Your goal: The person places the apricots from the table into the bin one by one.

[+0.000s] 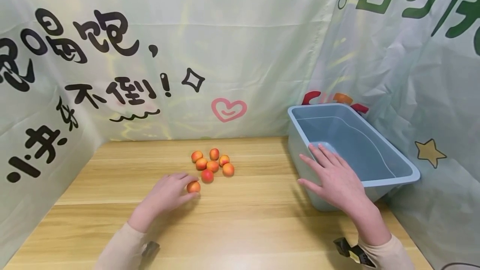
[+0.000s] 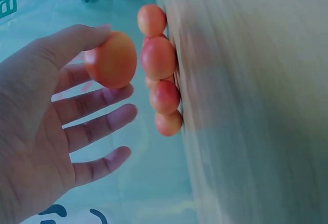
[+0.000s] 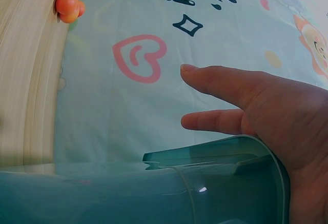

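My left hand (image 1: pixel 168 193) pinches an orange-red apricot (image 1: pixel 193 187) between thumb and fingers. In the left wrist view that held apricot (image 2: pixel 114 60) sits between thumb and index finger, while the other fingers spread loosely. Just beyond it, several more apricots (image 1: pixel 212 166) lie in a loose cluster on the wooden table (image 1: pixel 243 220). My right hand (image 1: pixel 335 180) has its fingers spread at the near left rim of a grey-blue plastic bin (image 1: pixel 360 145). Whether its palm touches the rim is hard to tell.
Printed cloth (image 1: pixel 240 61) hangs behind the table and along both sides. The bin stands at the table's right, close to the cloth. A dark cable (image 1: pixel 459 265) shows at the lower right corner.
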Tool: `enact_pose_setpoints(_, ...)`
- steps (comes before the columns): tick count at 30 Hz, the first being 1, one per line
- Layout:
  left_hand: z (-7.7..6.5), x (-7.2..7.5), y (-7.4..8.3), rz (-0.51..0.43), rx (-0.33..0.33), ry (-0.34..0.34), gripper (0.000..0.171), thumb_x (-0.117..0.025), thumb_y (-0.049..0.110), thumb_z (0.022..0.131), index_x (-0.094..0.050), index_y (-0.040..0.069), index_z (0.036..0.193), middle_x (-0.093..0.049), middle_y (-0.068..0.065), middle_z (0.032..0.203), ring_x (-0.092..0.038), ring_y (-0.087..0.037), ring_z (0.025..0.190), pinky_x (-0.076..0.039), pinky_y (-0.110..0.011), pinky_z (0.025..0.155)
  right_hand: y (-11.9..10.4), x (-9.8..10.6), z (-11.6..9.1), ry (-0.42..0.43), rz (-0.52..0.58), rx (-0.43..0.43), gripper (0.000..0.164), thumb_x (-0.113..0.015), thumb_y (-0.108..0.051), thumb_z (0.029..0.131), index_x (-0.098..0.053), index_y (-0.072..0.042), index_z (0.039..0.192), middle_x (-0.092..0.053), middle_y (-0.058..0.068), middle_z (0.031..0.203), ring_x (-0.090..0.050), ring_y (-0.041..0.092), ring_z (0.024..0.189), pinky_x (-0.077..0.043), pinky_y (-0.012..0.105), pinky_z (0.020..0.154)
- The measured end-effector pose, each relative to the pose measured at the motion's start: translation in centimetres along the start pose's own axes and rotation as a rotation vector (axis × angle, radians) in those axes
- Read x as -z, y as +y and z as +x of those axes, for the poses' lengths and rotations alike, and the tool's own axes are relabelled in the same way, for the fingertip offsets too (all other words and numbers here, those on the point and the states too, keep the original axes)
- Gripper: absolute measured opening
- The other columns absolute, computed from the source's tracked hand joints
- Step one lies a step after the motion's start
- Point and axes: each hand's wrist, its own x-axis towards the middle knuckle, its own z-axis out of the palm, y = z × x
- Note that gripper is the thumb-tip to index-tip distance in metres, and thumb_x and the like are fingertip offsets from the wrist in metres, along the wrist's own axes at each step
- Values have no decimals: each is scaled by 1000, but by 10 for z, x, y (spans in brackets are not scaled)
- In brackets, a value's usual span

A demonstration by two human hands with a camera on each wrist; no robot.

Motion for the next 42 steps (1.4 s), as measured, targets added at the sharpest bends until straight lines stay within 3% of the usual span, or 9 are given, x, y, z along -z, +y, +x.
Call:
enact_pose_setpoints(7,11,0,8,-17,-3,0,44,-70,46,85,-66,20,120,-69,-3,114,-66,-28,107,-50,-53,90,0,0,0,-12,-3,-4,65,-70,-49,83,-55,-19,138,-44,14,151,-36,37,141,-29,51,113)
enact_pose_setpoints(18,37,0,23,-22,-80,91,42,-67,44,86,-66,20,121,-68,-2,117,-65,-27,106,-49,-52,89,0,1,-1,-3,6,-2,65,-70,-49,83,-55,-19,138,-43,13,152,-36,37,141,-29,51,113)
enact_pose_setpoints(24,52,-2,31,5,-140,146,33,-65,42,86,-66,28,116,-67,8,102,-63,-13,94,-48,-40,78,0,0,-1,2,2,2,64,-69,-50,83,-55,-19,138,-44,14,151,-37,37,141,-29,51,112)
enact_pose_setpoints(27,61,-3,35,-1,-164,175,31,-66,41,86,-66,26,113,-65,9,95,-59,-11,79,-47,-35,74,0,0,-1,0,-2,2,64,-69,-50,84,-55,-19,138,-43,14,152,-37,37,141,-29,51,112)
enact_pose_setpoints(30,70,-4,41,-16,-178,200,34,-68,41,86,-67,23,114,-63,7,96,-56,-13,76,-47,-34,75,0,0,-1,4,-3,3,64,-69,-50,83,-55,-19,138,-44,14,151,-38,37,140,-30,51,112)
enact_pose_setpoints(38,91,-1,57,-48,-188,198,36,-68,42,87,-67,22,117,-69,5,108,-65,-20,101,-49,-45,96,-1,0,-1,9,-1,8,64,-69,-49,83,-56,-19,138,-44,14,151,-38,37,140,-30,51,112)
enact_pose_setpoints(42,101,0,64,-65,-172,195,37,-66,44,88,-66,24,119,-68,5,113,-65,-21,106,-49,-46,94,-2,1,0,7,-1,5,64,-69,-49,83,-56,-19,138,-44,14,151,-37,37,140,-30,51,112)
